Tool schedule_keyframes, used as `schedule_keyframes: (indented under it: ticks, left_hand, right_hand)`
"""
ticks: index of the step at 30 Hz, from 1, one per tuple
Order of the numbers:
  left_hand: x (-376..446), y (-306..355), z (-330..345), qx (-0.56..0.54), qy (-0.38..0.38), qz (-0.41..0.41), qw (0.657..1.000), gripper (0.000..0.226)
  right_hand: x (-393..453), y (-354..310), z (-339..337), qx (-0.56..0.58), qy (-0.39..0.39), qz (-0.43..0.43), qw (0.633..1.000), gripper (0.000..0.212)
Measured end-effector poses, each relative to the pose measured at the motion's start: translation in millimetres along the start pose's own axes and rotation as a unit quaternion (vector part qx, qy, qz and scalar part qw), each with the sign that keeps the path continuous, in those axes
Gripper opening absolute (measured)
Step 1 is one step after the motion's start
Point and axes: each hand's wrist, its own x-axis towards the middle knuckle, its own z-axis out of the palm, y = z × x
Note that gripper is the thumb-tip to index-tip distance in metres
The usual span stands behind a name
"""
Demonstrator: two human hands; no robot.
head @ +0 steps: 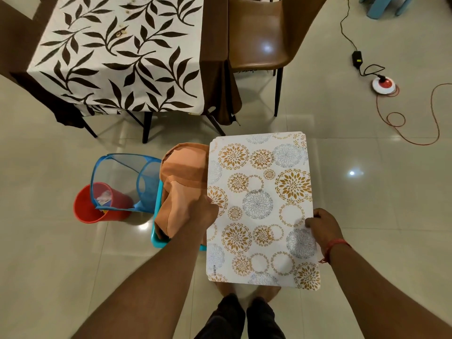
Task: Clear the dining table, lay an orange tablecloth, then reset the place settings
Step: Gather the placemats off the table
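Observation:
I hold a white placemat (261,209) with gold and grey flower circles flat above the floor; it looks like a small stack. My left hand (204,212) grips its left edge and my right hand (322,225) pinches its right edge. Just left of the mat, a folded orange tablecloth (182,189) lies on a teal plastic stool or tub (156,237). The dining table (122,52), at the top left, wears a white cloth with dark leaf prints over a brown undercloth, and nothing stands on the part I see.
A blue mesh hamper (122,182) leans over a red bucket (90,209) on the floor to the left. A brown chair (259,37) stands at the table's right side. An orange cable, a black adapter and a round socket reel (384,85) lie on the tiles at right.

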Motion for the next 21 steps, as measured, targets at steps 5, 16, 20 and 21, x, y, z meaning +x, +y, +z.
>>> schedule_keyframes:
  ticks: [5,16,20,21]
  left_hand:
    - [-0.7,3.9,1.1,0.025,0.020,0.008,0.999,0.031]
    - [-5.1,15.1,3.7,0.091,0.089,0.084,0.988,0.042]
    - [-14.7,31.6,5.8,0.188,0.093,0.150,0.966,0.051]
    - [-18.4,37.9,6.5,0.199,0.082,0.165,0.962,0.055]
  right_hand:
    - [1.3,-3.8,-2.7,-0.011,-0.021,0.002,1.000,0.019]
    - [-3.8,-12.6,-8.7,0.002,0.022,-0.020,1.000,0.041]
    - [-9.7,-25.5,-13.9,-0.004,0.020,-0.041,0.999,0.052]
    - [-11.9,-30.1,-16.3,-0.014,0.017,-0.051,0.998,0.056]
